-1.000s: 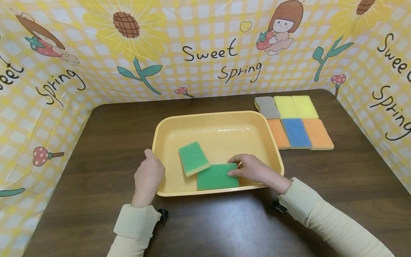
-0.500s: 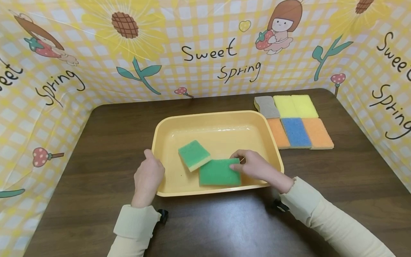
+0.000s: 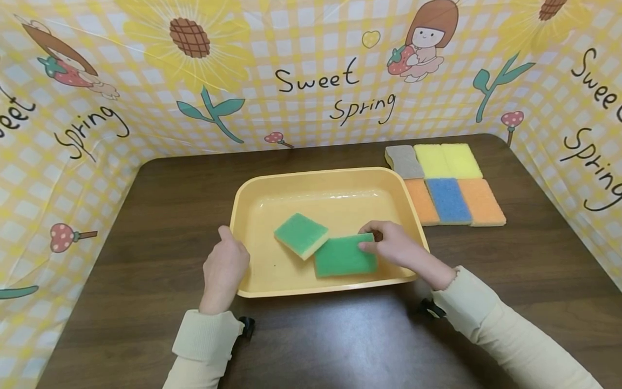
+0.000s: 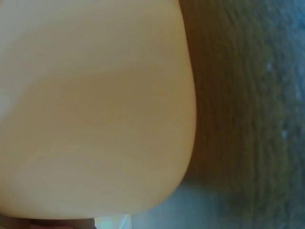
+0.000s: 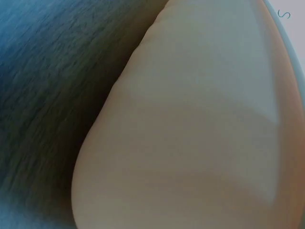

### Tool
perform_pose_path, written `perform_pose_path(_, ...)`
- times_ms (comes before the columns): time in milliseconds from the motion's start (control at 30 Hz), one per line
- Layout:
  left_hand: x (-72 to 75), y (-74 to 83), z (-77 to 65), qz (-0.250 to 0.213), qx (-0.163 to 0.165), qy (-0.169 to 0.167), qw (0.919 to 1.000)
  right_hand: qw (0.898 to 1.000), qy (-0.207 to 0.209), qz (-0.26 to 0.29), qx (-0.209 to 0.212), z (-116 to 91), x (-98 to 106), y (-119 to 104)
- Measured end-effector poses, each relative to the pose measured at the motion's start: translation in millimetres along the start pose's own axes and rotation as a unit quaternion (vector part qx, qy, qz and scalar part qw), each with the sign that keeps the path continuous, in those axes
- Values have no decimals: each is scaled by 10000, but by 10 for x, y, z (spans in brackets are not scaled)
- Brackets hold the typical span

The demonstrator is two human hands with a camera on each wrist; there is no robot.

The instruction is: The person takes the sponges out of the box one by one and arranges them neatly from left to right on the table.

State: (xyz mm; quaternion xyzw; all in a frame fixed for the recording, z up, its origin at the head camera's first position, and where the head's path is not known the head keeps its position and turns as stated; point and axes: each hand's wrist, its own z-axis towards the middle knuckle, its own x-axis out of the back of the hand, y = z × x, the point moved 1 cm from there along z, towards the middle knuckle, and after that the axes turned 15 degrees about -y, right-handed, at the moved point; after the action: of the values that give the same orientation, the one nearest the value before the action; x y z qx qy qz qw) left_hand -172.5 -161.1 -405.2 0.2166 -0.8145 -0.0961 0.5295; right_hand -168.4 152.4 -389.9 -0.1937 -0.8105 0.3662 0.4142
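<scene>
A yellow plastic basin (image 3: 272, 181) stands on the table in the head view. My left hand (image 3: 225, 270) grips its left rim, with the thumb side up. Inside, my right hand (image 3: 393, 246) pinches the upper right corner of a green scouring sponge (image 3: 344, 256), which is tilted. Against that sponge's upper left corner, and partly over it, lies a second green scouring sponge (image 3: 301, 235) with a pale yellow underside. The curled fingertips of both hands are partly hidden. Both wrist views are mostly filled by a close, smooth surface, and no fingers show there.
Right of the basin lie a grey sponge (image 3: 404, 162), yellow sponges (image 3: 448, 161), orange sponges (image 3: 481, 201) and a blue sponge (image 3: 448, 200), side by side. A dark wood table (image 3: 165, 216) runs back to a yellow checked cloth (image 3: 311, 124).
The right hand has drawn the pinched sponge to the right and slightly away from me. The second green sponge has turned and shifted right with it. The left hand stays on the rim.
</scene>
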Motion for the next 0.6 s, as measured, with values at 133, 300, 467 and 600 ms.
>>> perform_pose_path(133, 1, 4, -3, -10, -6, 40, 10000, 9999, 80, 63, 87, -28, 47, 18)
perform_pose_path(300, 5, 12, -7, -17, 0, 2, 10000, 9996, 247, 62, 104, -44, 60, 26)
perform_pose_path(467, 2, 11, -11, -24, -5, -11, 10000, 9990, 414, 115, 140, -41, 52, 33)
perform_pose_path(600, -3, 6, -14, -22, -31, 20, 10000, 9976, 599, 224, 278, -30, 60, 41)
